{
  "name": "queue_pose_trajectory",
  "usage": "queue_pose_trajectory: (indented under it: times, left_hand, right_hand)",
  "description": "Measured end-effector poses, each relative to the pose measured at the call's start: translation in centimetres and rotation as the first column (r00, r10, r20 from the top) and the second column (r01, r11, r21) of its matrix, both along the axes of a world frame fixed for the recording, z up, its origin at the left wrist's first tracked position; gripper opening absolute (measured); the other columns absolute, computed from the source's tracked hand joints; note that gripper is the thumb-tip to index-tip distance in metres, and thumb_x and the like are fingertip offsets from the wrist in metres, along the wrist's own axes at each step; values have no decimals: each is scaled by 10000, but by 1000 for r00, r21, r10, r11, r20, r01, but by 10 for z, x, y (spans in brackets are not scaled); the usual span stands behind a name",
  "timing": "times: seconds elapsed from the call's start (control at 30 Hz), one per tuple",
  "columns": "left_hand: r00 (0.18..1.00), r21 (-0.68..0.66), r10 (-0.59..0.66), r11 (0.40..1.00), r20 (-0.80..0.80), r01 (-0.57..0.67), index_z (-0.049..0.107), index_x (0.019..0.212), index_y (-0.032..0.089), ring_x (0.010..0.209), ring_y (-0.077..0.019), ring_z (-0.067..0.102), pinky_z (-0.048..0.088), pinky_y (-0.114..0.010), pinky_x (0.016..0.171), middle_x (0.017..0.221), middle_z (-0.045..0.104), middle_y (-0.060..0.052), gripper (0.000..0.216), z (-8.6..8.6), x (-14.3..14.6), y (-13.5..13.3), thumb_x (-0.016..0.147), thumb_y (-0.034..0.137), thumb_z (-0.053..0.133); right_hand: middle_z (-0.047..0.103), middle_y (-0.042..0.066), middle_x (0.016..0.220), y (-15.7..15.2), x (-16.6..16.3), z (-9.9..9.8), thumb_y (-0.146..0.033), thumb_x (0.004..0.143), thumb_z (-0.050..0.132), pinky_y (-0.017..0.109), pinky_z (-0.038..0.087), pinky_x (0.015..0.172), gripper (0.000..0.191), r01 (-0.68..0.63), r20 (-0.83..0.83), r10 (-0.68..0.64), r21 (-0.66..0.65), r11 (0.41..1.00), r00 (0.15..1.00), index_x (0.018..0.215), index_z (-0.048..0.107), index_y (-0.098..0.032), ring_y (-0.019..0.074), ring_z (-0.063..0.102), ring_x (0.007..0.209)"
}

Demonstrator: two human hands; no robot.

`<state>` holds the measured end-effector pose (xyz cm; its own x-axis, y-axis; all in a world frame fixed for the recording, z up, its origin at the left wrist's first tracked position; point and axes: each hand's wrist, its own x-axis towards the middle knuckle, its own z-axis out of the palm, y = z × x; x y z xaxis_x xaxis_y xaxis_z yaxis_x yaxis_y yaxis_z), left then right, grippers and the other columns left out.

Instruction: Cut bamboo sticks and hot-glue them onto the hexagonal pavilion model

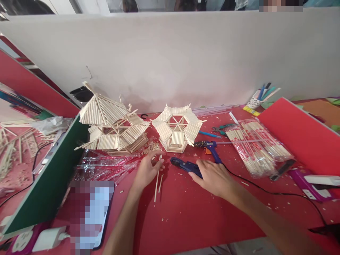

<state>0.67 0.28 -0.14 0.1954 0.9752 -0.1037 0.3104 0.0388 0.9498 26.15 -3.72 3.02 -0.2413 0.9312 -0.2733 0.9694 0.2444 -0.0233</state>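
Note:
My left hand (148, 170) is closed, its thumb and fingers pinching a thin wooden stick (156, 189) that points down toward me. Beside that stick a shorter stick piece (160, 184) lies on the red table. My right hand (216, 177) is wrapped round a dark blue hand tool (184, 165), which looks like a stripper or cutter, its head pointing left toward my left hand. Just beyond my hands stands a six-sided stick model (177, 125) with an open roof centre. To its left is a larger stick pavilion model (114, 124) with a tilted, pointed roof piece.
A blue glue gun (212, 148) lies right of the middle, its black cord running right. Bagged wooden sticks (257, 147) lie at the right. Crumpled plastic wrappers (106, 164) and a phone (99, 216) are at the left. Green (50, 170) and red (300, 131) dividers flank the table.

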Motion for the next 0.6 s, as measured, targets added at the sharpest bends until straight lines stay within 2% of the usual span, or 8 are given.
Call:
queue_pose_trajectory:
  times: [0.07,0.13,0.23,0.3,0.37,0.47,0.6]
  left_hand:
    - [989,76,3,997,-150,8,686,1140,168,644,-181,719,607,-335,674,936,748,-66,281,-7,5,1,928,308,567]
    - [954,220,33,975,-299,35,709,1116,199,740,-192,734,602,-357,781,1011,759,-69,240,-14,7,1,937,247,557]
    - [897,432,92,894,-433,117,737,1085,227,950,-227,722,572,-374,886,1069,760,-71,208,-20,6,2,946,207,584]
    - [870,507,109,844,-481,175,749,1080,229,962,-236,708,568,-374,868,1027,763,-72,197,-21,3,2,951,204,602]
    - [866,550,106,808,-489,211,757,1078,226,916,-227,705,568,-355,822,985,762,-72,192,-20,0,2,955,206,611]
    - [905,598,58,768,-421,229,758,1099,229,874,-192,710,567,-302,767,985,760,-68,213,-16,-2,2,969,192,593]
    - [954,641,-40,732,-298,231,759,1062,233,870,-164,717,573,-275,782,963,764,-51,215,-10,4,-2,978,170,571]
  right_hand:
    - [706,208,1135,-9,-5,-6,-510,1019,420,381,496,742,484,29,19,-31,75,997,999,1176,635,-105,342,664,1077]
    - [680,218,1165,-15,-12,-12,-509,1014,428,370,503,738,487,45,18,-47,114,992,999,1198,625,-103,338,627,1116]
    - [667,213,1129,-19,-22,-16,-506,1008,440,378,507,735,477,82,8,-84,145,986,996,1179,624,-100,331,607,1085]
    - [662,211,1099,-19,-28,-16,-522,982,487,403,508,765,481,86,7,-88,161,983,996,1145,632,-93,339,594,1066]
    - [659,212,1086,-18,-33,-15,-538,938,560,427,507,800,491,89,11,-92,172,981,996,1123,638,-90,347,585,1055]
    - [657,209,1083,-17,-36,-16,-546,895,630,434,510,820,495,107,-5,-108,175,979,994,1111,639,-100,343,584,1043]
    - [651,219,1110,-17,-34,-18,-624,870,648,475,514,852,605,99,-48,-91,202,974,995,1153,629,-90,363,590,1054]
